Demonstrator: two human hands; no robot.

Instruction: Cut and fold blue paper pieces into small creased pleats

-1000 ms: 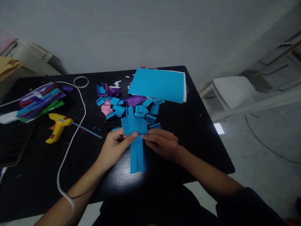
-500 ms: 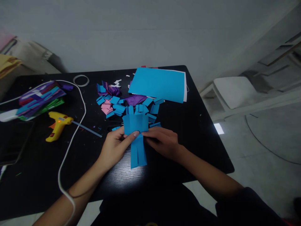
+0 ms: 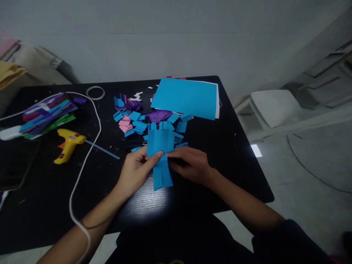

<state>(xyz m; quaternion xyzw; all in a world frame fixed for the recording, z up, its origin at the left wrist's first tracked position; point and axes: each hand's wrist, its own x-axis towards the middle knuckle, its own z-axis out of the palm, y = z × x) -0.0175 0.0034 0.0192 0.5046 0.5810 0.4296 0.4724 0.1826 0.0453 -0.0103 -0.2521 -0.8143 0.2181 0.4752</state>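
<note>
Across the black table (image 3: pixel 225 154), a large blue sheet (image 3: pixel 187 99) lies flat, apparently unworked. Nearer, the left hand (image 3: pixel 134 168) and right hand (image 3: pixel 194 165) pinch the creased blue paper (image 3: pixel 161 141) at its narrowing middle; its shaping looks unfinished, with the lower end loose. Beyond sit small blue pieces (image 3: pixel 140 126), already folded.
</note>
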